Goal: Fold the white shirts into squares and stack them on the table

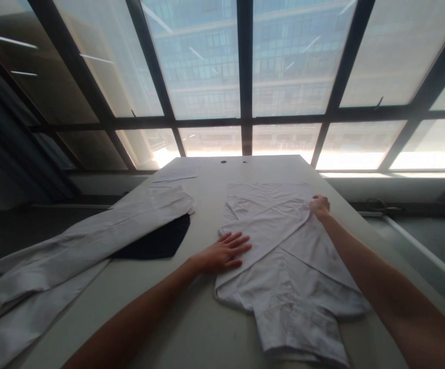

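Note:
A white shirt (268,246) lies spread on the white table, with one part folded diagonally across it and a short sleeve pointing toward me. My left hand (226,253) rests flat on the shirt's left side, fingers spread. At the upper right edge, my right hand (320,206) has its fingers closed on the shirt's fabric. The fingertips of that hand are partly hidden, and the cloth is drawn into a crease beside them.
On the left, a long white garment (91,241) hangs over the edge of the table (207,200), partly covering a dark navy cloth (156,238). White paper sheets (176,173) lie toward the back. Large framed windows (207,66) rise behind the table. A white pipe (425,251) runs at right.

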Motion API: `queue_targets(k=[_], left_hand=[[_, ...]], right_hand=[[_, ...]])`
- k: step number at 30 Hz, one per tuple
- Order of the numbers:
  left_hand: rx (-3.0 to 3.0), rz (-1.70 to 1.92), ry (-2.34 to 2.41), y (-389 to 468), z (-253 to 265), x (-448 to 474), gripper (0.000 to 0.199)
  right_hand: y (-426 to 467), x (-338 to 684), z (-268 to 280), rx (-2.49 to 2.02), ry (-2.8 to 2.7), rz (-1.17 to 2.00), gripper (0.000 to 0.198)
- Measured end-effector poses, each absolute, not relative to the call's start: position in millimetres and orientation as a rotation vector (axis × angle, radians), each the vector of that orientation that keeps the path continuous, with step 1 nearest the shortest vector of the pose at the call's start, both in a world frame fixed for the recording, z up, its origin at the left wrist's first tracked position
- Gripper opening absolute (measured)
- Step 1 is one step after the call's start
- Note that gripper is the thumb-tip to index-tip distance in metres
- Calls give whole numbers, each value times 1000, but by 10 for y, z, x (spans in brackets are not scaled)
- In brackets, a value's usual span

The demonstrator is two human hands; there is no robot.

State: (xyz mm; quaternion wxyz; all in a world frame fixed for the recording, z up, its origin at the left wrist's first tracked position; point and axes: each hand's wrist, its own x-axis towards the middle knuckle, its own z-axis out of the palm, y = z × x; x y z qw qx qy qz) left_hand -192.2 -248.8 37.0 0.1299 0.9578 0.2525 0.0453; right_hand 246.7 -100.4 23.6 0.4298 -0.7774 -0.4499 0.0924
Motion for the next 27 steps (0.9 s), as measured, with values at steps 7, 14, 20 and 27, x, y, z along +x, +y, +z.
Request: queue_targets(k=[7, 14, 20, 27], left_hand=[[2580, 844, 1296, -2172, 300, -2062, 41], [2234, 812, 1343, -1870, 215, -2305, 46], [2141, 740, 1219, -1920, 296, -2346, 50], [2142, 706, 1240, -1914, 345, -2379, 47]], right_hand=[[-1515, 1964, 359, -1909, -1452, 272, 30], [-2555, 1204, 251, -1717, -2128, 167, 44], [-2840, 1527, -85, -2054, -2039, -10, 57], [-2895, 1725, -143, -2032, -2029, -58, 54]])
